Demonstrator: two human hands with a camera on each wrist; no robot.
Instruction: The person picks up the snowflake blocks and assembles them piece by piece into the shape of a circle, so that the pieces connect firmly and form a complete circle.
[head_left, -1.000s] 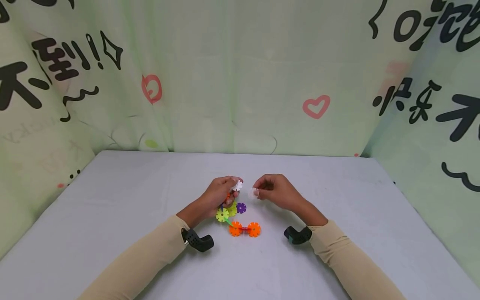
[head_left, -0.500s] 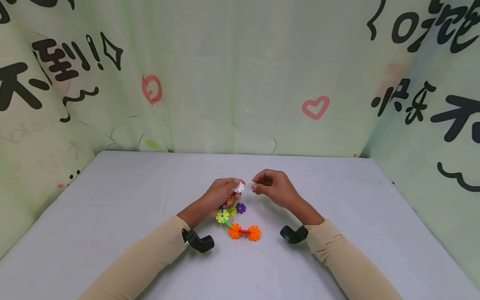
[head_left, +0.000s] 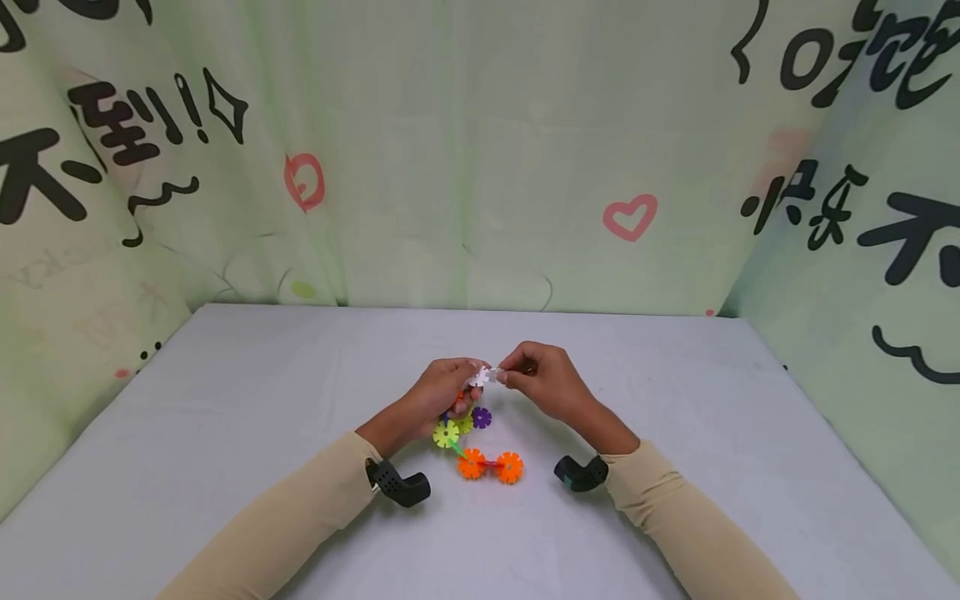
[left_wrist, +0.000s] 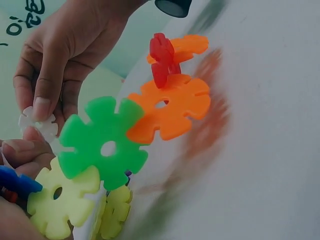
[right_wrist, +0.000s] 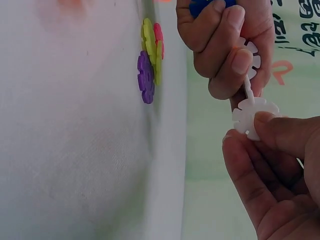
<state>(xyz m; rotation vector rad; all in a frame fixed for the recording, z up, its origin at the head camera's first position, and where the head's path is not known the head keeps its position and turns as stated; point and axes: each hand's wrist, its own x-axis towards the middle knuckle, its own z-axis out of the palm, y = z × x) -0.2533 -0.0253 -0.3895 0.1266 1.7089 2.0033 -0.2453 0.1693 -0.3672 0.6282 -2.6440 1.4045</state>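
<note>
My left hand (head_left: 435, 390) grips a chain of slotted plastic snowflake discs. A white disc (right_wrist: 255, 62) sticks out at its fingertips, with a thin white disc (right_wrist: 249, 89) edge-on beside it. Between thumb and forefinger my right hand (head_left: 551, 379) pinches another white disc (right_wrist: 254, 111), its rim meeting the edge-on one. Blue disc (left_wrist: 19, 182) shows at the left palm. Below the left hand the chain continues with a yellow disc (left_wrist: 70, 210), a green disc (left_wrist: 82, 130), an orange disc (left_wrist: 175, 120) and a red disc (left_wrist: 161, 65). The left palm hides part of the chain.
A purple disc (right_wrist: 146, 82) hangs on the chain's side near the tabletop. White cloth covers the table (head_left: 300, 350), and a printed pale green curtain (head_left: 450, 167) stands behind it and at both sides. Each wrist wears a black camera, like this left one (head_left: 401, 485).
My right hand has moved left, bringing its white disc up against the white pieces at my left fingertips. The left hand has stayed nearly still with the chain.
</note>
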